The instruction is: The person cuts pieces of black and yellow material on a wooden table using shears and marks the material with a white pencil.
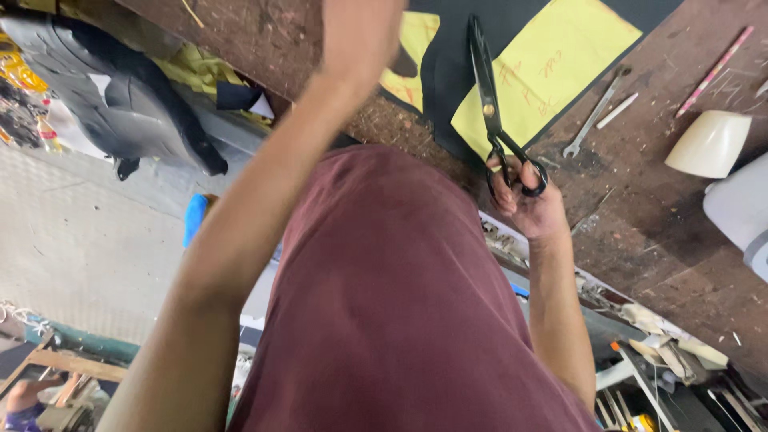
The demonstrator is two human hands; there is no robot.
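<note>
Two hands up on the bench [640, 232], head view only. Right hand [524, 204] w/ fingers thru the scissors [492, 112] loops, blades nearly shut over black sheet [448, 72] beside yellow paper [552, 64]. Left hand [360, 32] presses the sheet; grip can't tell. Best: keep sheet flat, cut along paper edge. Spanner [596, 112] nearby.

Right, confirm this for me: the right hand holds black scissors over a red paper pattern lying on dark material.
Not quite. In the head view the right hand holds the black scissors, but the paper pattern under them is yellow, not red. It does lie on the dark material.
</note>
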